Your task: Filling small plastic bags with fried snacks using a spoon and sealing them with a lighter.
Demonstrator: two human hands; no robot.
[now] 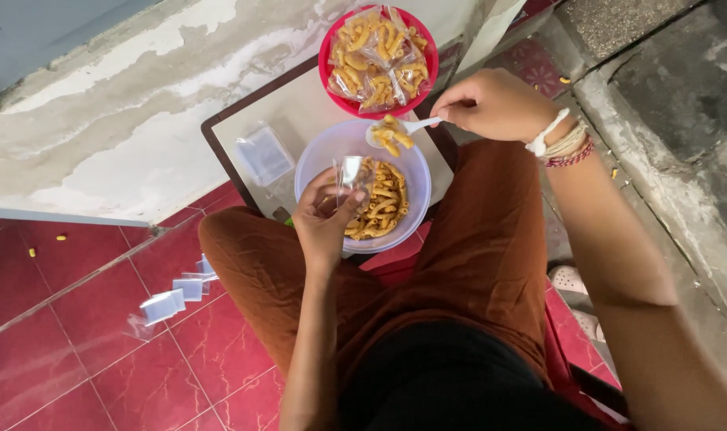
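Head view looks down on a seated person working over a clear bowl (pixel 415 172) of orange macaroni-shaped snacks. The right hand (pixel 495 102) pinches the handle of a white plastic spoon (pixel 403 128), which is heaped with snacks and held above the bowl's far rim. The left hand (pixel 323 215) grips a small clear bag (pixel 350 172) upright at the bowl's near-left edge. The spoon's long axis runs roughly level, handle toward the right hand, scoop end pointing left toward the bag. The load is piled high, so a tilt or jolt could, I judge, spill pieces past the bowl onto the table. The bag's mouth looks narrow; if it sags shut, snacks may miss it. A red bowl (pixel 329 68) of filled bags sits just beyond the clear bowl.
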